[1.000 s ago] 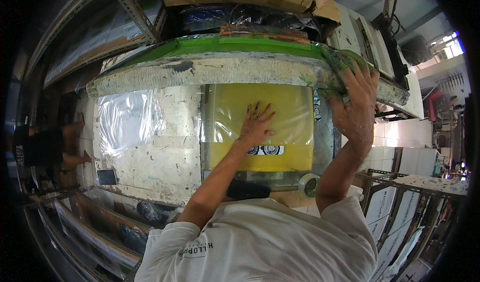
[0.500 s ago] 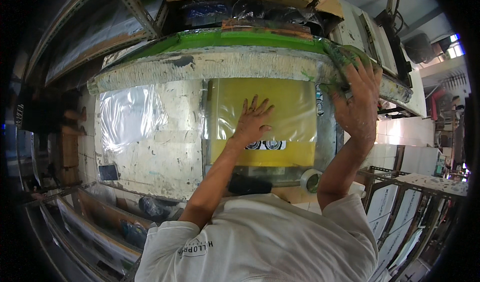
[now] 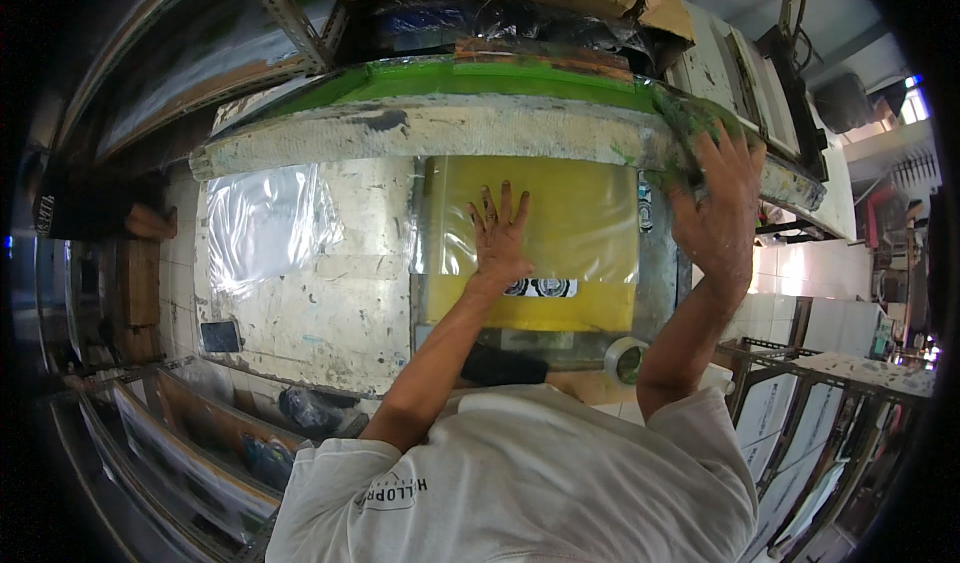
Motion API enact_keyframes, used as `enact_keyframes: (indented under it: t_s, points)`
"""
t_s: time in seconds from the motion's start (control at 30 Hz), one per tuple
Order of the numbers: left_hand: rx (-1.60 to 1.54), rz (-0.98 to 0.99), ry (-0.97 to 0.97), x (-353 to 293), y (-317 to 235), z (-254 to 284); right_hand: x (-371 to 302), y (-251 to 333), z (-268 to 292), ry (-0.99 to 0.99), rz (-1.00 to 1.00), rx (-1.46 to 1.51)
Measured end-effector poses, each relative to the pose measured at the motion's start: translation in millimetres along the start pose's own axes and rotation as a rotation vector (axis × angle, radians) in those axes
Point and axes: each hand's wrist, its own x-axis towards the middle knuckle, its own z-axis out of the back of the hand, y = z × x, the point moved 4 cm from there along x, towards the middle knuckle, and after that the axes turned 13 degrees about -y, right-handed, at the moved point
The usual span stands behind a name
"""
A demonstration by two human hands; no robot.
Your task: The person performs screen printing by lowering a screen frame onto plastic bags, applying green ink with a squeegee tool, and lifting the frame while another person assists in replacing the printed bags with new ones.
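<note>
- Clear plastic film (image 3: 590,248) lies under the left hand (image 3: 503,248), which is palm down, fingers spread, gripping nothing, near the middle of the frame.
- The right hand (image 3: 720,213), at the upper right, has its fingers reaching over the green-smeared end of a long pale bar (image 3: 520,131); how firmly it grips cannot be told.
- The film looks light, limp and slippery, likely to crease or cling; its free lower edge or a corner seems the best place to pinch, while a flat palm should keep it smooth.
- It is glossy, see-through and rippled with highlights, covering the upper part of a yellow sheet (image 3: 590,313) whose stiffness is hard to judge.
- A white strip with dark round emblems (image 3: 555,288) shows just below the film's edge.
- The bar, crusted and ridged, looks stiff and fairly heavy; its thick ends offer the surest hold. A bright green surface (image 3: 410,81) runs behind it.
- On the stained desk (image 3: 360,313), a second crinkled plastic piece (image 3: 260,223) lies at centre left and a tape roll (image 3: 626,361) sits at lower right.
</note>
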Motion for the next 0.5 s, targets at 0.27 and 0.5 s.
enact_keyframes:
  t_s: [0.27,0.5]
  points:
    - [-1.603,0.349,-1.272,-67.2,120.8,111.8,-74.9,13.7,-5.1,0.251,-0.061,-0.02]
    - [-1.243,0.535,-1.032,-136.5,193.9,130.6,-136.1,34.8,-28.4,0.54,-0.173,0.105]
